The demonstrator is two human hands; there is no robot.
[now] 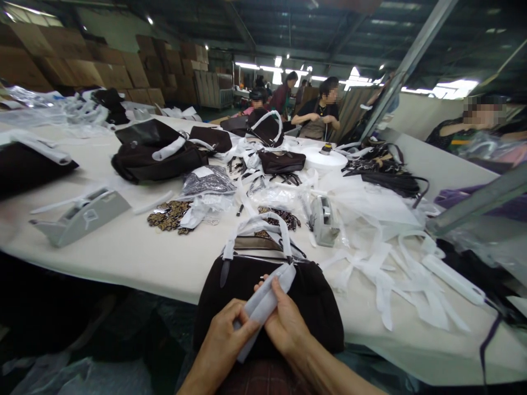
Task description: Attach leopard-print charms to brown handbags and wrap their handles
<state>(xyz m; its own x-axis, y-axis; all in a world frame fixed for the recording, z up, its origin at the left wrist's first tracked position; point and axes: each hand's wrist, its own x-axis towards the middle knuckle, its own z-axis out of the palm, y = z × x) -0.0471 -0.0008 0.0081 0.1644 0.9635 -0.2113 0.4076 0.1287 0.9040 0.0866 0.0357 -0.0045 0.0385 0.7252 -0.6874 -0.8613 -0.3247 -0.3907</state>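
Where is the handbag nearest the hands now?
In the head view, the handbag is low and central, at the near edge of the table, behind the left hand and right hand, with a tape dispenser beyond its right side.

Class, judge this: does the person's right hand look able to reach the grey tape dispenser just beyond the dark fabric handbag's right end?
Probably yes, if freed: the right hand holds a flat white strip and must pass the handbag, but the dispenser looks mostly uncovered.
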